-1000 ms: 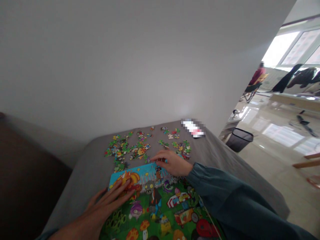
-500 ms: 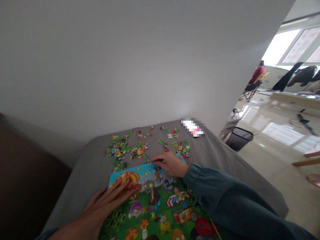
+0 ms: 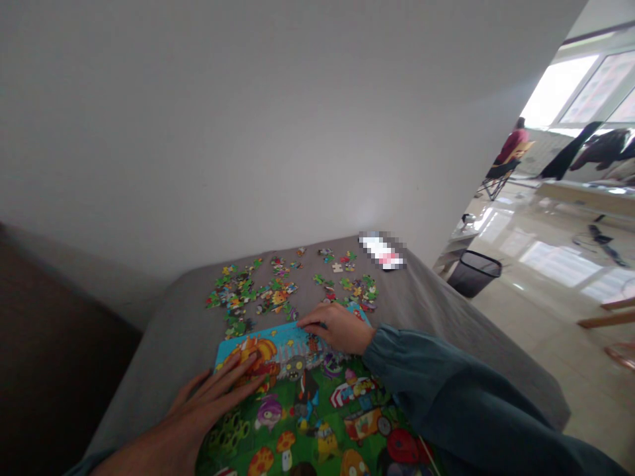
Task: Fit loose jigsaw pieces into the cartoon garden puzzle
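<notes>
A colourful cartoon jigsaw puzzle [image 3: 297, 423] lies on the grey cloth, with a blue strip along its far edge and green below. My left hand [image 3: 218, 396] rests flat over its upper left part, fingers spread across the orange figure. At the far edge, my right hand [image 3: 337, 327] has its thumb and fingertips pinched together against the blue strip. Whatever is between those fingertips is too small or hidden to make out. Loose puzzle pieces [image 3: 278, 295] lie just beyond the puzzle, on both sides of my right hand.
A phone [image 3: 381, 251] with a blurred screen lies near the cloth's far right corner, close to the white wall [image 3: 297, 132]. The grey cloth [image 3: 476, 357] drops off on the right. A mesh bin [image 3: 475, 274] stands on the floor there. Farther back sits a person [image 3: 513, 145].
My right hand's fingertips have shifted very slightly at the puzzle's far edge, still pinched. My left hand stays in place on the puzzle.
</notes>
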The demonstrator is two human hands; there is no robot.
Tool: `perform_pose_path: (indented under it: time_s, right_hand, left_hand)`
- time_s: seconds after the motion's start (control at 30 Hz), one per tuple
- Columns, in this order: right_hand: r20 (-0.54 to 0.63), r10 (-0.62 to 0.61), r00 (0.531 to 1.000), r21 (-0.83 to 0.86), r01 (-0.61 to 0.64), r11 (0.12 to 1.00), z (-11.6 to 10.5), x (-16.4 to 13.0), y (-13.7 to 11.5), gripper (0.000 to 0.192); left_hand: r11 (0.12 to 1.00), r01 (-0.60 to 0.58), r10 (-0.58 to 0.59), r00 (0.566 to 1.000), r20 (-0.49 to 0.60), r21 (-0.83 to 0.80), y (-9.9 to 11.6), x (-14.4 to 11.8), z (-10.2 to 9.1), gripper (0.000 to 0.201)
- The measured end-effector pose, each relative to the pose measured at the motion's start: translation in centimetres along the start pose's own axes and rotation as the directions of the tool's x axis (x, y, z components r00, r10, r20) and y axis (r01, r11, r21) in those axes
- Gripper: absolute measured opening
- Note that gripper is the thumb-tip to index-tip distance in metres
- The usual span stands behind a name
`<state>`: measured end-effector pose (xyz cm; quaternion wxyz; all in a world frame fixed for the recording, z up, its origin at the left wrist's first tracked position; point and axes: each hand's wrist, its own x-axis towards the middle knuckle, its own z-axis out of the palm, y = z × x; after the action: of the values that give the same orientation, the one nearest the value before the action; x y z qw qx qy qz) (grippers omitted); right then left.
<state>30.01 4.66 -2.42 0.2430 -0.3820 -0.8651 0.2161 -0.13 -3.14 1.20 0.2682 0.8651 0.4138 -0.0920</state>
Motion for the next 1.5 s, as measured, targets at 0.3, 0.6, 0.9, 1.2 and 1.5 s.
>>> perform_pose_path:
  time_s: [0.3,0.6,0.9,1.2,1.5]
  right_hand:
    - [0.116,-0.174,0.978,-0.249,0.198,0.948,-1.4,-0.8,-0.8,0.025]
    - [0.247,-0.152,0.957,-0.385,0.241,0.891,-1.9,-2.2,-2.4,0.024]
    - [0.231,-0.153,0.961,-0.359,0.23,0.905,-1.7,-2.3,-1.9,0.021]
    - [0.171,-0.182,0.968,-0.29,0.226,0.93,-1.4,-2.6,-1.3,0.023]
    - [0.097,-0.233,0.968,-0.29,0.252,0.923,-0.8,-2.7,-0.5,0.029]
  left_hand:
    - [0.998,0.052,-0.053,0.998,0.038,0.039,0.7,0.0,-0.2,0.12]
    - [0.993,0.106,-0.109,0.991,0.08,0.045,0.9,0.0,-0.2,0.123]
    - [0.993,0.109,-0.111,0.991,0.079,0.037,0.3,-0.5,-0.2,0.123]
    - [0.995,0.073,-0.076,0.996,-0.047,-0.062,0.1,1.2,-5.8,0.069]
    - [0.94,0.174,-0.05,0.922,-0.385,0.294,0.1,16.2,-9.2,0.045]
